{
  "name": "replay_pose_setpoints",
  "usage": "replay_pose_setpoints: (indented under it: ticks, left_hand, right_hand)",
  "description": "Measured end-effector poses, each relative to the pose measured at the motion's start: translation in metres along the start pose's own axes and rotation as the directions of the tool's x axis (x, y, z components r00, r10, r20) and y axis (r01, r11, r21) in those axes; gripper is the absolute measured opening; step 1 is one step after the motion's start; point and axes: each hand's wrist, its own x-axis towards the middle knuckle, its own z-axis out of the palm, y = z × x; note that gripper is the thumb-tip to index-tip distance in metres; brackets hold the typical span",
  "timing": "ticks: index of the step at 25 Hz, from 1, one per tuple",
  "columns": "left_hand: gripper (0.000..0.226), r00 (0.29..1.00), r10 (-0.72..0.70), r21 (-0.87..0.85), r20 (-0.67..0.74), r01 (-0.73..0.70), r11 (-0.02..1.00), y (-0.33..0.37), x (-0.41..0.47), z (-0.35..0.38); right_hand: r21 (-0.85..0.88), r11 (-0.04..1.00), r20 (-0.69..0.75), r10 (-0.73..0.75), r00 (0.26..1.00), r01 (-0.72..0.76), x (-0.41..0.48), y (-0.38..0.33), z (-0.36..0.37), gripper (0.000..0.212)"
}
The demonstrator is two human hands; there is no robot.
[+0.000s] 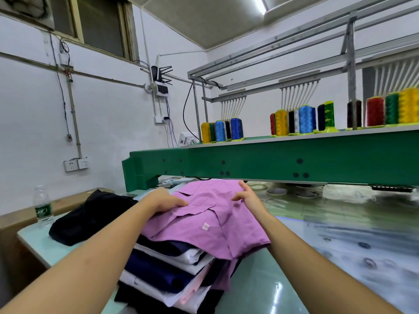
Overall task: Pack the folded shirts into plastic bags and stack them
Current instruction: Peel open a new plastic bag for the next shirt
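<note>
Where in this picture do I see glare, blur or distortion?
Head view: the ceiling lamp throws glare streaks on the glossy table; the plastic bags at right are smeared by blur; the wide lens bows the green machine beam; the purple shirt looks sharp.

Bright ceiling tube, glare on glossy table, edges bowed, right side smeared
</note>
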Motion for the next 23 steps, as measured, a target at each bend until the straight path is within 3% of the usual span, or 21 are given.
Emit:
replay_pose_setpoints:
  ticks: [3,6,7,10,12,15,17,20,23]
  left_hand:
    - [0.050,0.998,-0.030,-0.081,0.047,0.034,0.996,0.006,0.004,-0.001]
    - [0.095,0.996,-0.065,0.201,0.060,0.052,0.978,0.019,0.004,0.003]
    - [0.094,0.997,-0.062,0.244,0.038,0.051,0.968,0.023,0.003,0.005]
    - [0.032,0.993,0.109,0.153,0.047,-0.115,0.982,0.034,0.004,0.008]
    - [0.017,0.976,0.213,0.169,0.032,-0.216,0.962,0.046,-0.001,0.008]
    - [0.049,0.927,0.372,0.343,0.046,-0.365,0.866,0.082,-0.012,0.005]
    - [0.048,0.892,0.420,0.450,0.165,-0.447,0.773,0.110,-0.024,0.002]
    - [0.046,0.911,0.299,0.636,0.283,-0.411,0.653,0.131,-0.044,0.007]
    - [0.035,0.937,0.304,0.780,0.171,-0.317,0.540,0.125,-0.054,0.018]
  right_hand:
    - [-0.054,0.998,0.046,0.013,0.999,-0.010,0.002,0.004,-0.007,0.063]
    - [-0.088,0.996,0.059,0.034,0.998,-0.028,0.003,0.010,-0.009,0.058]
    - [-0.106,0.994,0.063,0.030,0.998,-0.023,0.002,0.011,-0.008,0.057]
    - [-0.119,0.993,0.075,0.005,0.997,0.004,0.000,0.013,-0.009,0.054]
    - [-0.115,0.993,0.082,-0.013,0.997,0.022,-0.002,0.012,-0.007,0.051]
    - [0.035,0.999,0.092,-0.008,0.996,0.004,-0.002,0.011,0.000,0.033]
    - [0.171,0.984,0.132,0.019,0.991,-0.041,-0.002,0.009,0.005,0.024]
    - [0.055,0.997,0.110,0.042,0.993,-0.048,0.000,0.007,0.004,0.023]
    - [-0.019,1.000,0.017,0.022,1.000,-0.021,0.000,0.010,0.007,0.024]
